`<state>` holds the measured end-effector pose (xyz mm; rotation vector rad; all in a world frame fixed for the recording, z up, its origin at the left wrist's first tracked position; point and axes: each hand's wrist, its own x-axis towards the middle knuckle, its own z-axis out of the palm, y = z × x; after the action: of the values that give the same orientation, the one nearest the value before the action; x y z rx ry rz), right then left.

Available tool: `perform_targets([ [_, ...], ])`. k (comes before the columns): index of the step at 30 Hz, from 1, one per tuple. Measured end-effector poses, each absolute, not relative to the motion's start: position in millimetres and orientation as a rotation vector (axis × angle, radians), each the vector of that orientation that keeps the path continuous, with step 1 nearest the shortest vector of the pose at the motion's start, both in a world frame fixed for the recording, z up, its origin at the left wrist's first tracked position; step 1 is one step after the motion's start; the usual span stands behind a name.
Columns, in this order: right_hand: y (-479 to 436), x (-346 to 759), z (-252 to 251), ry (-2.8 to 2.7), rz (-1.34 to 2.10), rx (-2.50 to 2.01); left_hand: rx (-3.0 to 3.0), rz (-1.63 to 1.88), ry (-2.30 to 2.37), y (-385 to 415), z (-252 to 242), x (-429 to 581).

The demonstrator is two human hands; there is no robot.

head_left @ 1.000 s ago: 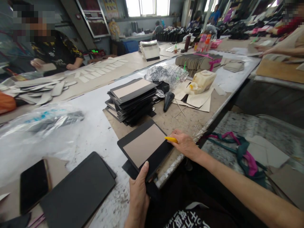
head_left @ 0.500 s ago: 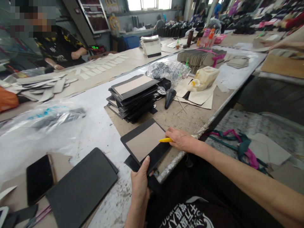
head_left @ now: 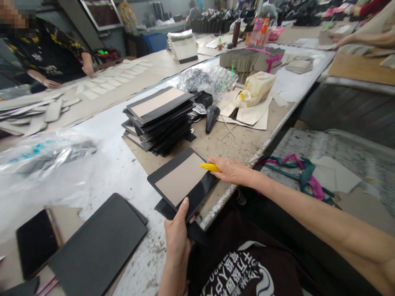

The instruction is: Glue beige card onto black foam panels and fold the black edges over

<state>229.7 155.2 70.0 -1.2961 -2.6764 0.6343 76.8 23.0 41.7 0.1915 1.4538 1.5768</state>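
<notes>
The black panel (head_left: 182, 181) faced with tan board lies at the near edge of the desk (head_left: 230, 144), seemingly light, thin, stiff yet bendable, best held by its rim: the left hand (head_left: 177, 236) pinches its near corner, the right hand (head_left: 232, 171) pinches a yellow tool (head_left: 210, 167) against its right side.

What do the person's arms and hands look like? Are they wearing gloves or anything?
No gloves: both the left hand and the right hand are bare. The right forearm has no sleeve as far as the picture shows, and the left wrist is uncovered too. No ring, watch or bracelet shows. The person wears a dark top with white printed lettering.
</notes>
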Motion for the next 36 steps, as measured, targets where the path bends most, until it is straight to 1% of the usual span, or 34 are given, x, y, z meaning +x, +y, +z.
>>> perform_targets([
  [6,155.1,231.3,68.9,-2.644,0.629,-1.299,0.184,1.565,1.469,23.1,41.6,77.0],
  [14,161.5,235.0,47.4,-2.701,0.588,-1.369,0.199,1.563,1.446,22.9,41.2,74.9],
  [30,163.9,237.3,38.7,-2.642,0.688,-1.408,0.177,1.541,1.443,22.1,37.9,71.1],
  [36,165.4,240.3,34.9,-2.617,0.705,-1.378,0.156,1.552,1.37,21.6,38.2,69.0],
])
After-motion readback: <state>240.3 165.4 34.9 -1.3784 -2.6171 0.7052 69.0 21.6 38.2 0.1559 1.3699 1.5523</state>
